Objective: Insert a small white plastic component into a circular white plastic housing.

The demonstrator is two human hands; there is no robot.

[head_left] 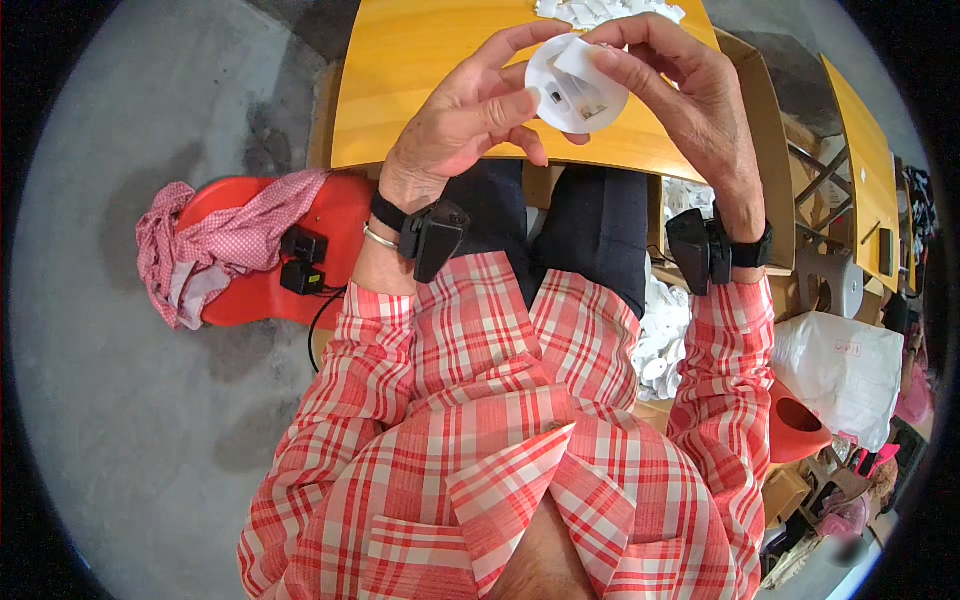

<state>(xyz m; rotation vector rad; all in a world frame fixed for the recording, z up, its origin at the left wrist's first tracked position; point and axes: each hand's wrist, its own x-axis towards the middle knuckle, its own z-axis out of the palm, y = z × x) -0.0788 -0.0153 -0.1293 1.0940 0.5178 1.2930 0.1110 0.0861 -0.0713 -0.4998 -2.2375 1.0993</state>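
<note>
Above the near edge of the yellow table [430, 70], my left hand [455, 120] grips a round white plastic disc [545, 75] by its left rim, thumb on the face and fingers behind. A small dark slot and a pale recess show in the disc's face. My right hand [695, 95] pinches a small flat white piece [576, 58] between thumb and fingers, against the upper part of the disc. Whether that piece is joined to the disc I cannot tell.
Small white parts [610, 10] lie heaped at the table's far side. More white pieces [662, 335] fill an open cardboard box [762, 140] by my right leg. A red stool [345, 220] with a pink cloth [235, 230] stands left; a white plastic bag [840, 375] sits right.
</note>
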